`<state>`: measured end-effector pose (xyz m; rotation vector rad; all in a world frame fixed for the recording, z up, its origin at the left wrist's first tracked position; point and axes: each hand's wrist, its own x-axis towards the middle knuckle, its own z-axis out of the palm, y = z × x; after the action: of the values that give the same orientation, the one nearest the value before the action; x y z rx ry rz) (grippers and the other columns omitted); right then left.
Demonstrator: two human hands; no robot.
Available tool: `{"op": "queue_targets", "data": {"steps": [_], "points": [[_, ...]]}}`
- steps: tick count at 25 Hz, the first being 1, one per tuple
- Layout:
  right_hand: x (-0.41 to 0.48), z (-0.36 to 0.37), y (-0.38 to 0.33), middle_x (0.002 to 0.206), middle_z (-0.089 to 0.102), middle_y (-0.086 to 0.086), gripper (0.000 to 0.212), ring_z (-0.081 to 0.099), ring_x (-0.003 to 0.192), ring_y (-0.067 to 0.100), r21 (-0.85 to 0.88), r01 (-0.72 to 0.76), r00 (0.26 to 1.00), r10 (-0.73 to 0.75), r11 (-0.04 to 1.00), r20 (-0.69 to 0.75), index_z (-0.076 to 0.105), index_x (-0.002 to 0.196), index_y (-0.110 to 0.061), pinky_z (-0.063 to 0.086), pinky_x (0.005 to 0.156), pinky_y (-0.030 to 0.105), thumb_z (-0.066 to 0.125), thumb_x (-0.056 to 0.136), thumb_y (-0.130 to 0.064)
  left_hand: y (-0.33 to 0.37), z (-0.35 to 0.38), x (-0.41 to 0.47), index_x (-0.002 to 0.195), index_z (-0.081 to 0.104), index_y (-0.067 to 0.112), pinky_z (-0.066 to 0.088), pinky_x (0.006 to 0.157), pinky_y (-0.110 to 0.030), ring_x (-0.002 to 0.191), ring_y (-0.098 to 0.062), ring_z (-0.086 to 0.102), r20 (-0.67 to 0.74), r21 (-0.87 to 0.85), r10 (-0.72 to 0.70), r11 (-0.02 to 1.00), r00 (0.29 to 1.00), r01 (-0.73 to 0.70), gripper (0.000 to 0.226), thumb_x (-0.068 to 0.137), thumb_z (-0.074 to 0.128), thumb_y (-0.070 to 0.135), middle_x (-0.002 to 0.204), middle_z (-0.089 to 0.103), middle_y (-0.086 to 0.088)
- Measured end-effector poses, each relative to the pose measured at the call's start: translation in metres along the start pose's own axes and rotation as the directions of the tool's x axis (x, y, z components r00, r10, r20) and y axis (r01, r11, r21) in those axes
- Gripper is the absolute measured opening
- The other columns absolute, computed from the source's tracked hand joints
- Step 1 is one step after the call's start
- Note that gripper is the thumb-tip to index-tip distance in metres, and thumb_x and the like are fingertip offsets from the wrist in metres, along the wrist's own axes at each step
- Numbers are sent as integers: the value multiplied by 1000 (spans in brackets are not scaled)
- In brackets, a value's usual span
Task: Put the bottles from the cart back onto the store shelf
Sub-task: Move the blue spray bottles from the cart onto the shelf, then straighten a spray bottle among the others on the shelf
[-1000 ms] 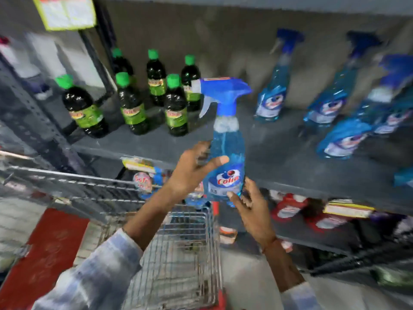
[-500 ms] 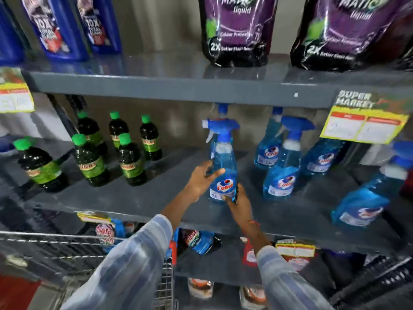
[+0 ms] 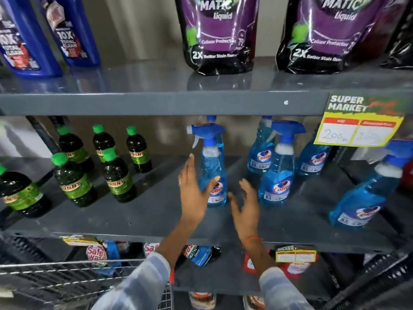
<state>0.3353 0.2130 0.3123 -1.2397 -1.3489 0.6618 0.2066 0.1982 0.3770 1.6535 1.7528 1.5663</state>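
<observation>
Blue spray bottle [image 3: 212, 166] stands upright on the grey shelf [image 3: 143, 211], both hands spread wide: left hand [image 3: 194, 191] just beside it, right hand [image 3: 245, 206] near, neither grip holding anything.

Left hand [image 3: 192, 193] hides part of the spray bottle [image 3: 212, 166] label

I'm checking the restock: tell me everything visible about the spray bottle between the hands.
The spray bottle is clear plastic holding blue liquid, with a blue trigger head, white nozzle pointing left and a Colin label. It stands upright on the grey middle shelf. Both hands are open; the left hand overlaps it, contact unclear.
</observation>
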Motion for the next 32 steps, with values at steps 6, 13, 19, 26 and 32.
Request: {"op": "queue_targets", "data": {"steps": [6,13,19,26,32], "points": [[45,-93,42,137,40,31,55,37,129,36,-178,-198,956,150,964,-254,41,130,7,26,109,37,63,80,4,36,100,-16,137,39,9,37,111,-36,130,-24,47,338,-140,94,989,936,-49,73,75,74,22,140,50,-13],[79,-142,70,128,55,28,48,54,119,36,-188,-293,863,344,938,370,44,119,7,41,106,51,69,77,3,5,152,0,124,52,-5,50,94,-28,112,-20,55,721,-95,-119,959,683,267,78,56,80,21,129,57,-26],[35,-161,84,130,54,21,58,51,121,31,-304,-174,866,292,937,406,45,123,3,41,106,49,73,77,-17,-14,144,-46,119,57,10,43,69,-1,103,-13,61,669,2,-119,987,734,158,58,68,80,26,119,68,-8],[27,-163,76,128,56,13,52,51,115,20,-292,-143,874,260,946,411,47,123,-7,41,99,30,72,79,-18,-9,138,-52,122,55,12,45,80,-6,105,-11,61,660,-25,-110,985,743,168,58,70,79,23,121,67,-5],[27,-163,71,126,57,9,50,51,112,15,-284,-153,874,263,947,408,48,122,-8,40,94,26,71,79,-19,-6,137,-51,125,51,12,49,97,-32,114,-19,61,667,-19,-116,985,736,172,61,72,77,24,127,64,-7]]}}
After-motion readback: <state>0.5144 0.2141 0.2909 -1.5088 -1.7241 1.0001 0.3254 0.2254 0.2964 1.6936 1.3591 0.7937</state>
